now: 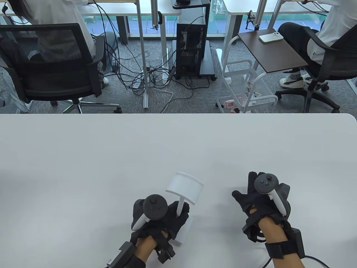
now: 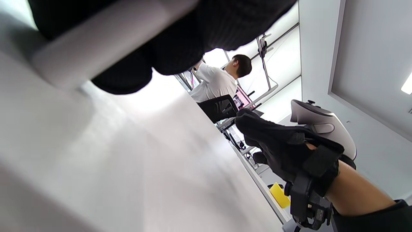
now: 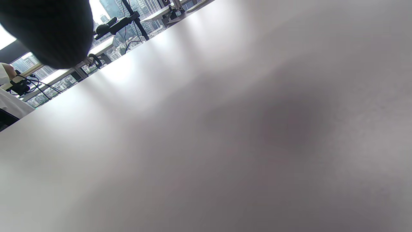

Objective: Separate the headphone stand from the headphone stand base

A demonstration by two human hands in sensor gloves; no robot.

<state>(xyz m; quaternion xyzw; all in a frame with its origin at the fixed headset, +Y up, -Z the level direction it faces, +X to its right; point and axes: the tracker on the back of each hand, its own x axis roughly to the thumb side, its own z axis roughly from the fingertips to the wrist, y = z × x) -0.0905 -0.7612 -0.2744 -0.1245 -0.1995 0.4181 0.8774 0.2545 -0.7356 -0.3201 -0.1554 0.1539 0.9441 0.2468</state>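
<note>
The white headphone stand (image 1: 184, 191) is at the near middle of the worktop (image 1: 111, 156), a little left of centre, with its curved top plate tilted toward the far right and its thin post going down into the left hand (image 1: 164, 216). The headphone stand base (image 1: 185, 230), a flat white plate, lies on the worktop just under and to the right of this hand, and only a part of it shows beside the glove. The left hand grips the post; its gloved fingers (image 1: 181, 213) are wrapped around the post, and in the left wrist view the same post (image 2: 109, 42) crosses the top of the picture with the dark fingers (image 2: 180, 48) closed over it. Whether the post sits in the base or is already out of it, I cannot tell. The right hand (image 1: 262, 201) is to the right, well apart from the stand, lying palm down on the worktop with the fingers spread and nothing in it. Beyond the far edge of the worktop are office chairs (image 1: 53, 64), cables and a small brown side table (image 1: 272, 50).
</note>
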